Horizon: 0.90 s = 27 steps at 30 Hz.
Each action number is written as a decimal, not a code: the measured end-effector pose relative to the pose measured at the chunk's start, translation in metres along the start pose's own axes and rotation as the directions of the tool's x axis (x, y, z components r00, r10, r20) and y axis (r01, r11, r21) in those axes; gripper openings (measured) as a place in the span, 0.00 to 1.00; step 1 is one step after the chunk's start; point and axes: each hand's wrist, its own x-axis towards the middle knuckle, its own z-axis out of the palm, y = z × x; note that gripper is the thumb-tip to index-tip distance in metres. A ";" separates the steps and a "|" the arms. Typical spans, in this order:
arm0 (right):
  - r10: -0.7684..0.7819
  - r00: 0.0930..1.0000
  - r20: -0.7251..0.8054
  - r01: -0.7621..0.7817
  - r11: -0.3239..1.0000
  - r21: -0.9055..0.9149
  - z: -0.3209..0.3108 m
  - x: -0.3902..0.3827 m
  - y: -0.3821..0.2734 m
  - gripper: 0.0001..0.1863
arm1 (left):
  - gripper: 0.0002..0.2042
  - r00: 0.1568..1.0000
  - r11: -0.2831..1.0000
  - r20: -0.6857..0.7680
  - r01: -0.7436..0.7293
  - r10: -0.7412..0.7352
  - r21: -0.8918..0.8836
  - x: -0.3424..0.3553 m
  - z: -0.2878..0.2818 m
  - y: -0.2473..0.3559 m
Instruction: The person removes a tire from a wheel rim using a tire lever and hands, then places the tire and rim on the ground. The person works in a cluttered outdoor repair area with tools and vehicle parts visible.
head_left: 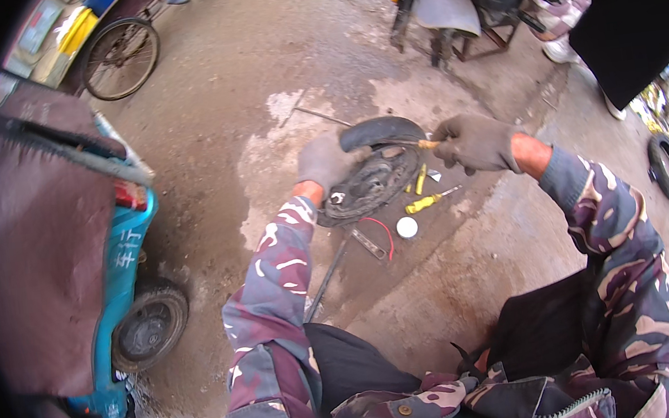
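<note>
A black tyre (381, 129) is partly lifted off a dark, dirty wheel (373, 186) that lies on the ground in front of me. My left hand (328, 163), in a grey glove, grips the tyre's left end; its fingertips are partly hidden. My right hand (477, 143), gloved too, is closed round a screwdriver with an orange-yellow handle (429, 144), its shaft pointing left to the tyre's edge. Just right of the wheel lie a yellow-handled screwdriver (428, 202) and a shorter yellow tool (420, 179). Nearer me are a white round lid (407, 227), a red cord (388, 234) and a flat metal tool (369, 244).
A long metal bar (329, 277) lies by my left forearm, and a thin rod (321, 116) beyond the wheel. At left stands a teal three-wheeler (120, 266), with a cart wheel (122, 59) behind it. A motorcycle (448, 8) and a person's shoe (559, 50) are at far right; another tyre (666, 167) lies at right.
</note>
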 end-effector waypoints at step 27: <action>-0.135 0.990 0.041 0.134 0.990 0.032 0.081 0.071 0.032 0.20 | 0.34 0.999 0.999 -0.015 0.037 -0.037 0.008 0.023 0.005 -0.018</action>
